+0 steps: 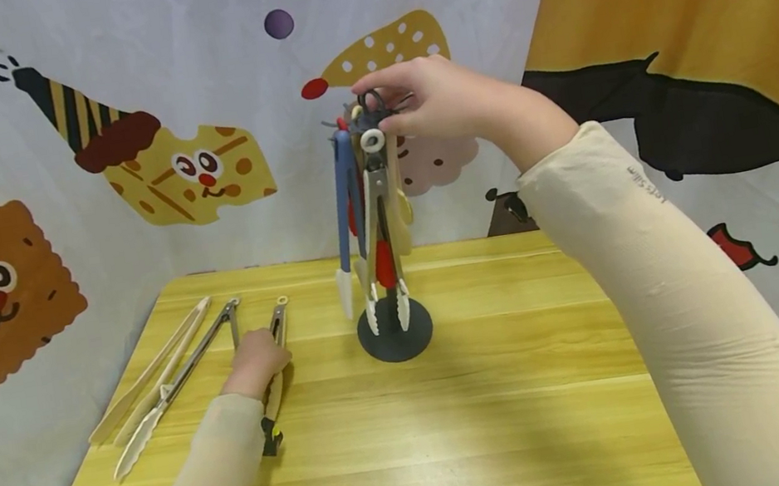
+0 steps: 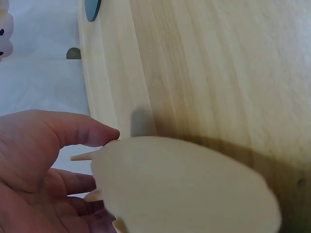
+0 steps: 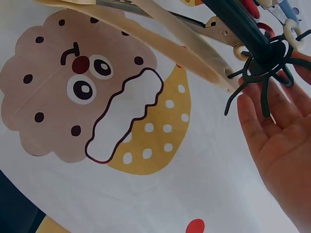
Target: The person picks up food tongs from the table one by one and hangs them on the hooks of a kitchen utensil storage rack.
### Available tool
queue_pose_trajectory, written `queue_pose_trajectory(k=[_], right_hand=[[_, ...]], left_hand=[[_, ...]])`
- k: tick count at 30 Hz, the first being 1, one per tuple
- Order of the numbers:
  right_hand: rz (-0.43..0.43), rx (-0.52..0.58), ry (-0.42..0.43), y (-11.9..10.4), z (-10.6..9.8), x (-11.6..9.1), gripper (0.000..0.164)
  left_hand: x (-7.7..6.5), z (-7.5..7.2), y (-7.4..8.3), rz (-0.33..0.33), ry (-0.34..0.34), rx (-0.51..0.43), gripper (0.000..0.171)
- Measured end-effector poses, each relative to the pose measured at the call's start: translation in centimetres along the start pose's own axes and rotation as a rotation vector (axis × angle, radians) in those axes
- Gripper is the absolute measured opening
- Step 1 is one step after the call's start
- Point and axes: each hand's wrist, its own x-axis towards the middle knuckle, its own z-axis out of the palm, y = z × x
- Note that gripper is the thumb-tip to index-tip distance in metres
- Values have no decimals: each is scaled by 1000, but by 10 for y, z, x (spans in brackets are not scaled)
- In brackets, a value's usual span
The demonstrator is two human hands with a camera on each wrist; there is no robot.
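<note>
My left hand [image 1: 256,364] grips a pair of metal tongs [image 1: 280,320] low over the left part of the table, covering their middle. Close to the camera in the left wrist view is a broad beige tong head [image 2: 180,179], with thumb and fingers at its far end. Up at the top of a dark utensil stand [image 1: 397,347], my right hand [image 1: 443,96] holds the hooked crown, thumb and fingers around it. The right wrist view shows its fingers against the black hooks [image 3: 265,80]. Blue-handled tongs [image 1: 347,199] and white-tipped tongs [image 1: 380,194] hang there.
Wooden tongs [image 1: 152,375] and long steel tongs with pale tips [image 1: 189,365] lie on the wooden table [image 1: 504,402] left of my left hand. A red-headed utensil [image 1: 384,265] hangs among the others. Behind the table is a printed cloth [image 1: 212,68].
</note>
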Motion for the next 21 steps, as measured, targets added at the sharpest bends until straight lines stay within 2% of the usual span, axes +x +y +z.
queue_pose_trajectory(k=[7,12,18,21], right_hand=[[8,-85,6,-8,-1,-2,50],[19,-100,-5,-11,-2,-1,49],[-60,-186,35,-7,-1,2,45],[-84,-177,30,-2,0,4,46]], left_hand=[[-2,1,2,10,16,-20,38],[-2,0,2,21,17,-22,40],[-1,1,0,28,22,-32,45],[-2,1,0,28,21,-62,47]])
